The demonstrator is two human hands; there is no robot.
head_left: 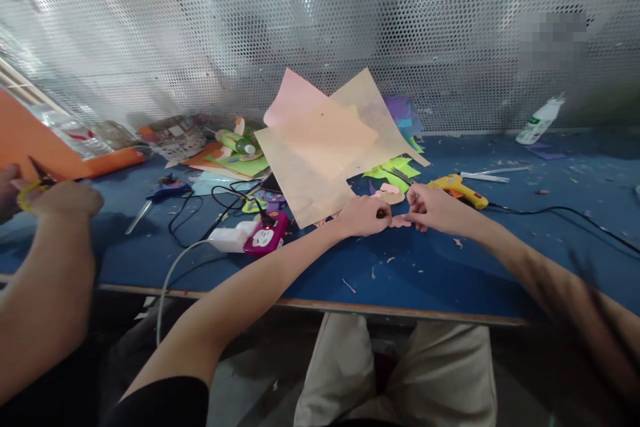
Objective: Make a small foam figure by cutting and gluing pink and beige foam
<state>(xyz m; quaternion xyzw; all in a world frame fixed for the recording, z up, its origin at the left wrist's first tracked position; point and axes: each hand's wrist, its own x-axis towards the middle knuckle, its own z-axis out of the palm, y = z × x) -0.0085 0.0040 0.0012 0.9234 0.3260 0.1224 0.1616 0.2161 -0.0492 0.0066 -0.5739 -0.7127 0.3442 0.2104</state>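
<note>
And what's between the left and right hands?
Head view: a small pink piece between left hand and right hand; tan and pink cutouts just behind.

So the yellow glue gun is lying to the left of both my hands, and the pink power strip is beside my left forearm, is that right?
Not quite: the yellow glue gun lies on the right, just beyond your right hand, as the head view shows. The pink power strip is indeed beside your left forearm.

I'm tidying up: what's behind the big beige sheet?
Behind the beige sheet, pink paper shows upper left, purple paper and green paper right; anything fully covered is hidden.
</note>
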